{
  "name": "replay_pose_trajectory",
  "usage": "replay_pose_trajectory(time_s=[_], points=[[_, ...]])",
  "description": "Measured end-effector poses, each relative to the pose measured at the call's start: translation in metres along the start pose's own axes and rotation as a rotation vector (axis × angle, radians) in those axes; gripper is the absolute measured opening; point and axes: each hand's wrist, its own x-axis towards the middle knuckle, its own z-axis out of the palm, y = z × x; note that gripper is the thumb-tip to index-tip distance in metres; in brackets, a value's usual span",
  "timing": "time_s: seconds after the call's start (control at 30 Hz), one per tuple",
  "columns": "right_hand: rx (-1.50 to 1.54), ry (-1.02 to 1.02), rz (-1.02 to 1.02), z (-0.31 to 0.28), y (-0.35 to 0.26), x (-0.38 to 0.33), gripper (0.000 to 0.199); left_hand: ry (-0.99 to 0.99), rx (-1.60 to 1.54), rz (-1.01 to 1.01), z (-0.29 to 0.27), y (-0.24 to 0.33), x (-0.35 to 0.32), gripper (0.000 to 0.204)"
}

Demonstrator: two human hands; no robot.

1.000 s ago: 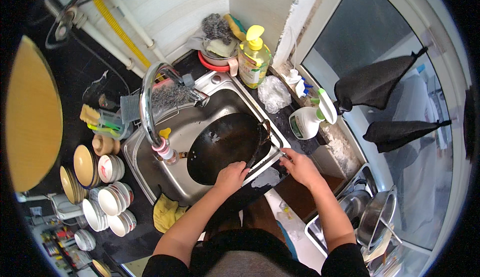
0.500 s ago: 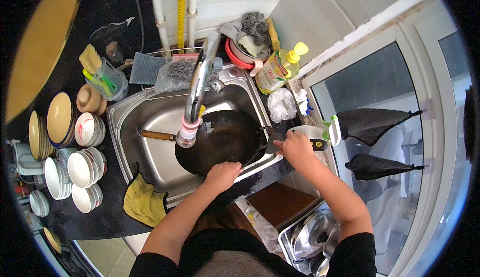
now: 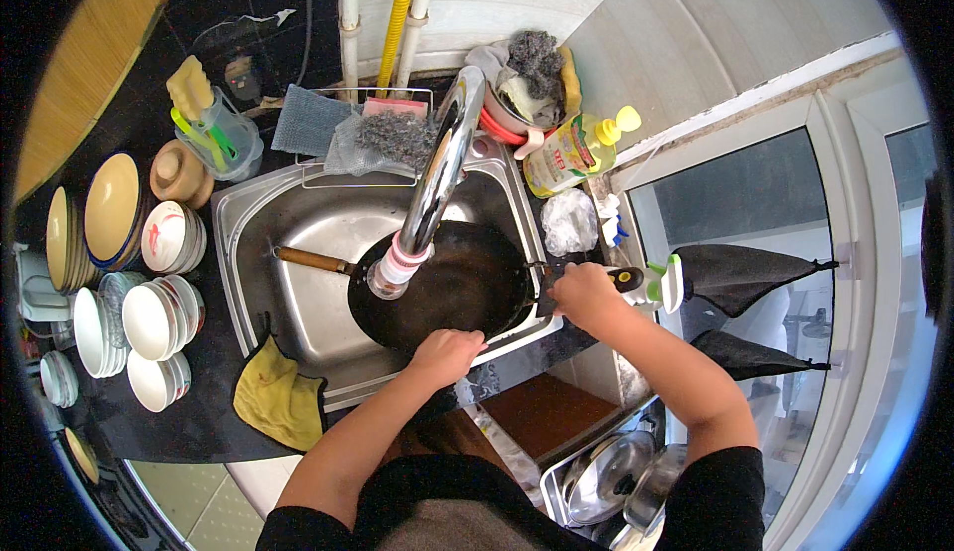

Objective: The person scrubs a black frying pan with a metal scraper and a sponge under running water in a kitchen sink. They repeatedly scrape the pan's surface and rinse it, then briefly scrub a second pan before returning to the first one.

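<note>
A dark wok [image 3: 452, 278] rests in the steel sink [image 3: 288, 327], its wooden handle [image 3: 313, 259] pointing left and a small metal ear on its right side. My left hand [image 3: 449, 355] is closed over the wok's near rim, fingertips partly hidden. In my right hand [image 3: 584, 293] I grip a flat-bladed scraper [image 3: 626, 279] with a black and yellow handle. Its grey blade meets the wok's right edge by the ear, largely covered by my fingers. The chrome faucet [image 3: 437, 173] arches over the wok; no running water is visible.
Stacked bowls [image 3: 154, 322] and plates [image 3: 114, 208] crowd the left counter. A yellow cloth [image 3: 278, 397] drapes over the sink's front left corner. Behind stand a rack with scrubbers [image 3: 393, 139] and a yellow soap bottle [image 3: 571, 154]. Pot lids [image 3: 608, 476] lie in a low rack at right.
The whole view has shifted slightly. My right hand has turned a little with the scraper, and its blade now shows less. My left hand stays on the wok's rim.
</note>
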Motion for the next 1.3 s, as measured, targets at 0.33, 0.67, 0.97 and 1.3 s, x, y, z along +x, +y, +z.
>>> replay_pose_trajectory(time_s=[0.33, 0.67, 0.97, 1.3], points=[[-0.023, -0.032, -0.018, -0.005, 0.001, 0.0, 0.029, -0.015, -0.014, -0.005, -0.003, 0.002, 0.001, 0.028], [-0.124, -0.066, 0.001, -0.01, -0.018, -0.007, 0.034, -0.032, -0.005, -0.011, -0.004, 0.002, 0.001, 0.028], [-0.078, 0.106, 0.107, 0.02, -0.027, -0.005, 0.027, -0.068, 0.003, -0.03, -0.01, 0.009, 0.003, 0.025], [0.392, 0.121, 0.116, 0.032, -0.003, -0.026, 0.041, -0.05, 0.026, -0.02, -0.009, 0.007, 0.002, 0.025]])
